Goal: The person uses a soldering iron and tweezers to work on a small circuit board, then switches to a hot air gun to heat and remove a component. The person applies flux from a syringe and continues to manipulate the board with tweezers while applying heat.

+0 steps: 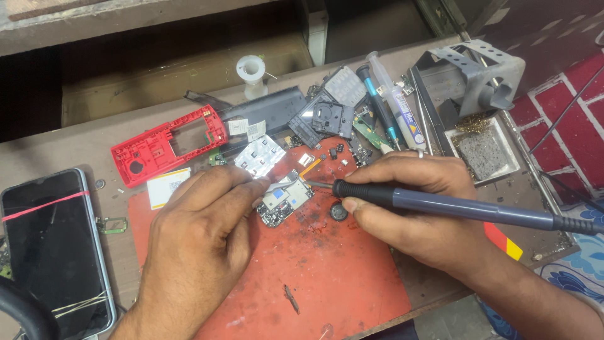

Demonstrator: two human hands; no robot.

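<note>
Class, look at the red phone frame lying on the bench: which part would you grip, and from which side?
Probably pinch the red phone frame by its long near edge, coming from the front-left. It lies flat, that edge is bare, while parts crowd its right end beside the left hand.
</note>
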